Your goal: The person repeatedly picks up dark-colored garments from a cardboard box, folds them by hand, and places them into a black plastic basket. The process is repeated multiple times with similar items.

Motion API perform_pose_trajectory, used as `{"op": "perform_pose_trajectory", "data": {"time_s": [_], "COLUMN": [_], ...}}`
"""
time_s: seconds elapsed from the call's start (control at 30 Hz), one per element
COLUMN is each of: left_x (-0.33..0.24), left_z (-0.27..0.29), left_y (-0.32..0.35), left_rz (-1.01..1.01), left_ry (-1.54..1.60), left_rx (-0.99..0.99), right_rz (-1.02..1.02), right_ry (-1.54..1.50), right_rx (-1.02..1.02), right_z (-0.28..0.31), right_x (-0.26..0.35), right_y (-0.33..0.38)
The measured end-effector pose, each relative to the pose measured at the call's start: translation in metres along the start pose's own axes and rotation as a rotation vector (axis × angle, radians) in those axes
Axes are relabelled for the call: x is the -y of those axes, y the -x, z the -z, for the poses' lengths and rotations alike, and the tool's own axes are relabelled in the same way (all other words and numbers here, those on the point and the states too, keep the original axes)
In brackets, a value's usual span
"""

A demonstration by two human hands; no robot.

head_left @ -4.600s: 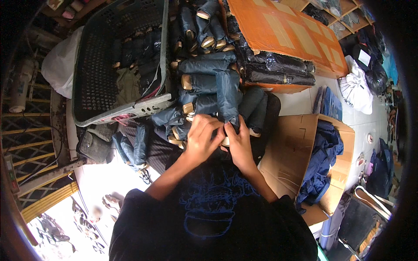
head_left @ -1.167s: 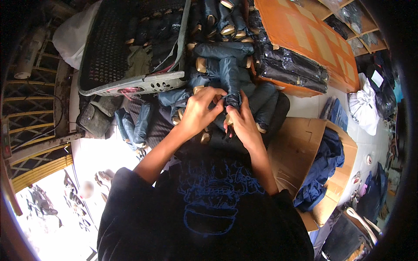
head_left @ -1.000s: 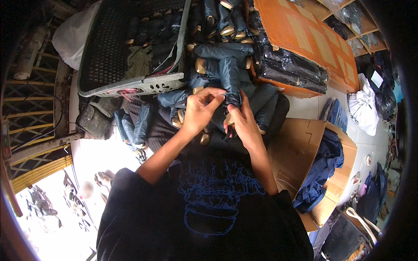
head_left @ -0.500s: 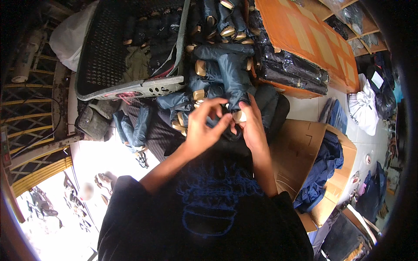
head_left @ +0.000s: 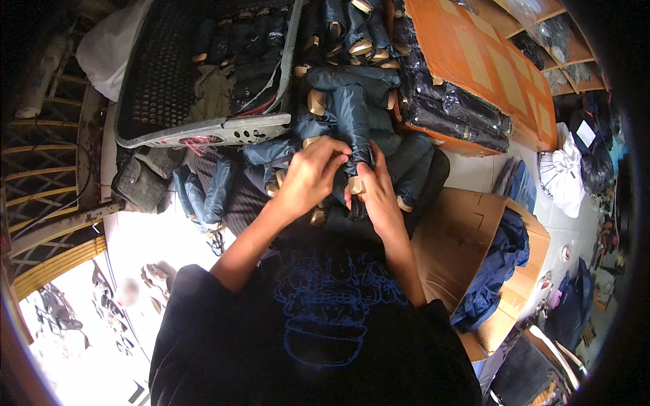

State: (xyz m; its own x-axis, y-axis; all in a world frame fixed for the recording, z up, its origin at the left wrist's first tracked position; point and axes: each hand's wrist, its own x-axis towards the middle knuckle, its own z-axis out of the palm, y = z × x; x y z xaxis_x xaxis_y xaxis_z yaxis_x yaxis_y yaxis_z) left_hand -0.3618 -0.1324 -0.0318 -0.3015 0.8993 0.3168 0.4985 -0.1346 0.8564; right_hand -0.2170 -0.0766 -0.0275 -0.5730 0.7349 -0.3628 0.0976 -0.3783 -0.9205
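Observation:
A folded umbrella (head_left: 352, 115) in dark blue-grey cloth lies in front of me, its pale blocky handle (head_left: 356, 185) toward my body. My right hand (head_left: 379, 193) is wrapped round the handle end, with the thumb on top. My left hand (head_left: 313, 170) is closed in a pinch at the cloth edge just above the handle; what lies between the fingertips is too small to make out. More rolled umbrellas of the same kind (head_left: 321, 122) lie beneath and around it, some on my lap.
A dark perforated crate (head_left: 223, 130) with rolled umbrellas stands at the back left. An orange carton (head_left: 487, 61) beside black wrapped packs (head_left: 453, 122) is at the back right. Near my right arm an open cardboard box (head_left: 450, 247) holds dark blue cloth (head_left: 501, 260). A metal lattice gate (head_left: 54, 176) is at left.
Both hands have come slightly nearer to me with the umbrella's handle end. The left fingers, spread before, are now drawn together at the cloth edge. The umbrella lies straighter.

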Motion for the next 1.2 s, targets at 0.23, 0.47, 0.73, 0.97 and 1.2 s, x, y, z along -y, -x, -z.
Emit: {"op": "perform_pose_trajectory", "data": {"time_s": [0.23,0.47,0.73,0.97,1.2], "left_x": [0.014,0.006,0.012,0.008,0.013], "left_z": [-0.023,-0.016,0.007,0.015,0.003], "left_y": [0.008,0.002,0.006,0.003,0.011], "left_rz": [-0.085,0.117,-0.209,-0.298,-0.157], "left_ry": [-0.191,0.053,-0.044,-0.217,-0.106], "left_rx": [-0.178,-0.111,-0.016,0.009,-0.126], "right_rz": [0.018,-0.026,-0.008,-0.015,-0.042], "right_ry": [0.063,0.058,0.049,0.069,0.034], "right_rx": [-0.074,-0.095,-0.067,-0.084,-0.090], "right_z": [-0.012,-0.011,-0.010,-0.008,-0.009], "right_x": [0.000,-0.001,0.005,0.005,0.007], "right_y": [-0.002,0.000,0.001,0.001,0.001]}}
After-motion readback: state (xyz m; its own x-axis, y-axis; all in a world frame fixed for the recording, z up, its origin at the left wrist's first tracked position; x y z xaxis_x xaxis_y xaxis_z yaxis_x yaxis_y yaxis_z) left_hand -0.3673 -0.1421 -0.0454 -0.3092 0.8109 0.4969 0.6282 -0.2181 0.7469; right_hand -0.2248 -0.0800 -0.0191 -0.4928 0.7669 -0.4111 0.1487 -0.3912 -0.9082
